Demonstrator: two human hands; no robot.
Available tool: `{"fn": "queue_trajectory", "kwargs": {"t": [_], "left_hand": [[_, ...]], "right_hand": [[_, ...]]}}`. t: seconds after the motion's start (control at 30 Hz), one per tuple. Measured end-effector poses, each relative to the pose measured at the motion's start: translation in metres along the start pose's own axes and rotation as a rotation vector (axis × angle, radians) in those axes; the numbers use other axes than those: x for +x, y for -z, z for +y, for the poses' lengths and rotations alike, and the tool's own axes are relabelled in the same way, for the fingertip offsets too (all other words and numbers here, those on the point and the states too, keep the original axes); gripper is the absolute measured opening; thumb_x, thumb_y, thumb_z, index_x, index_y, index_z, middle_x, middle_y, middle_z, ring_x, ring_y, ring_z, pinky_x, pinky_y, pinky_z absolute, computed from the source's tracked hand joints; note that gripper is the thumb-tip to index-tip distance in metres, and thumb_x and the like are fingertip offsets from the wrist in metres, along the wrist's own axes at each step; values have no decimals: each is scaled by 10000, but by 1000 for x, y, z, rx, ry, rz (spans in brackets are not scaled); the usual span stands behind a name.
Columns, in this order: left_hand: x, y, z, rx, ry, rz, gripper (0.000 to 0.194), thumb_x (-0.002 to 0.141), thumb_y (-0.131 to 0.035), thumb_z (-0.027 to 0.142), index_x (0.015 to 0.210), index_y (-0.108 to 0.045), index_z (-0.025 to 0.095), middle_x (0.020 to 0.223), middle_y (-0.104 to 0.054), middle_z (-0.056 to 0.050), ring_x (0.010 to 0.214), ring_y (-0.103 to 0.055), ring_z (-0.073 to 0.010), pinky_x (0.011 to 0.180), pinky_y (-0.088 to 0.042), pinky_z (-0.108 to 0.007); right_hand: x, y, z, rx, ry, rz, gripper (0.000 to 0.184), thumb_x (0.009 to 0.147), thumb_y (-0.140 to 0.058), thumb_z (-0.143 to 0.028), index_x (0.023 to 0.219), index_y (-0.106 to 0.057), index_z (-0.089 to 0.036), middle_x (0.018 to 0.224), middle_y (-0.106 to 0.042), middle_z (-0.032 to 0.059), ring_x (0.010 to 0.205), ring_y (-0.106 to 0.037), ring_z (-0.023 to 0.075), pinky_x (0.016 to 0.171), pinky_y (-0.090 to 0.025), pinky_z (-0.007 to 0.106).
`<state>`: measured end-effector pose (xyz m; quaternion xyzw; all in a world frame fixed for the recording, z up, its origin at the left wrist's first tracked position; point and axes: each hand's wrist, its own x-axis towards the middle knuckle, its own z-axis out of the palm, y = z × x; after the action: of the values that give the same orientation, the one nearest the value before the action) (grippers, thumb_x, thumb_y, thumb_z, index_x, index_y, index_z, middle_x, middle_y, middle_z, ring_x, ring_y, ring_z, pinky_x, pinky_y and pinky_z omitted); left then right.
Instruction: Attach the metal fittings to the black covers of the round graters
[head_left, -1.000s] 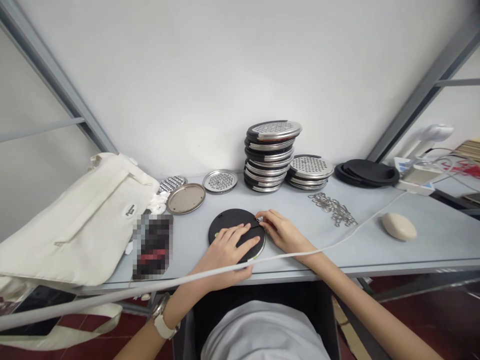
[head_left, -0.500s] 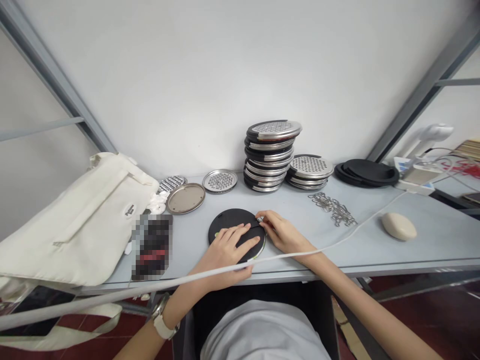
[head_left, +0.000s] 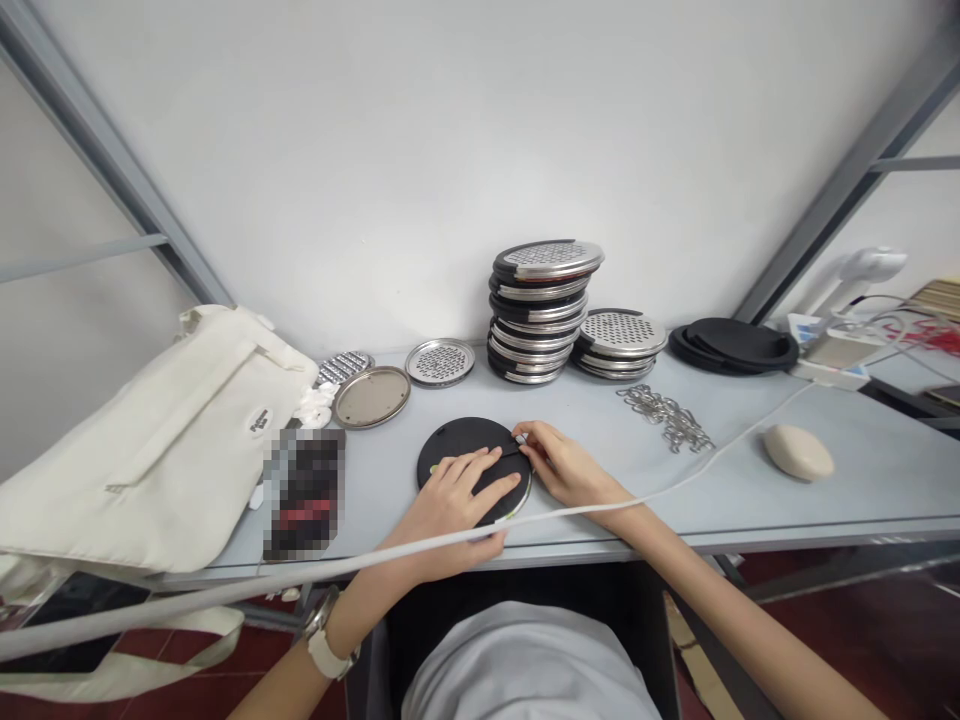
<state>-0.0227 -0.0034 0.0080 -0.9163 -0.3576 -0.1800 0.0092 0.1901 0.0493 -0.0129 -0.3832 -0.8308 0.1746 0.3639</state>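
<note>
A round black disc (head_left: 459, 437) with a silvery rim lies on the tabletop in front of me. Across its near part rests my left hand (head_left: 454, 510), open, the fingers spread on the black face and the thumb by the near edge. My right hand (head_left: 564, 468) is at the disc's right edge, thumb and forefinger closed together in a pinch. A small pale or shiny bit shows at those fingertips, too small to name. Farther right lies a pile of small metal clips (head_left: 666, 418).
Behind stand a tall stack of perforated metal discs (head_left: 544, 320) and a shorter stack (head_left: 621, 335). Black lids (head_left: 735, 345) lie right, near a cream oval object (head_left: 799, 452). A white bag (head_left: 157, 450) sits left. A white cable (head_left: 585, 512) crosses in front of my arms.
</note>
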Motion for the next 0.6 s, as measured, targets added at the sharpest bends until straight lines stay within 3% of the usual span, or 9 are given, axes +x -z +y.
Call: {"fn": "queue_trajectory", "kwargs": {"t": [0.13, 0.4, 0.6], "left_hand": [[0, 0, 0, -5, -3, 4, 517, 809, -549, 296, 1317, -472, 241, 1404, -413, -102, 1273, -394, -282, 995, -365, -436], [0, 0, 0, 0, -7, -1, 516, 812, -545, 300, 1318, -469, 236, 1413, -403, -104, 1284, -381, -284, 1003, -359, -443], [0, 1, 0, -5, 1, -15, 503, 824, -526, 299, 1320, -464, 237, 1416, -399, -98, 1300, -363, -270, 1017, -345, -440]], "right_hand": [[1, 3, -4, 32, -29, 37, 166, 917, -375, -173, 967, -531, -196, 907, -641, 83, 842, -631, 187, 769, -528, 340], [-1, 2, -2, 30, -68, 66, 298, 905, -397, -169, 1197, -446, -194, 961, -625, 93, 887, -634, 202, 801, -532, 376], [0, 2, -3, 95, -75, 73, 181, 899, -426, -176, 1068, -486, -202, 962, -622, 84, 858, -625, 189, 799, -525, 370]]}}
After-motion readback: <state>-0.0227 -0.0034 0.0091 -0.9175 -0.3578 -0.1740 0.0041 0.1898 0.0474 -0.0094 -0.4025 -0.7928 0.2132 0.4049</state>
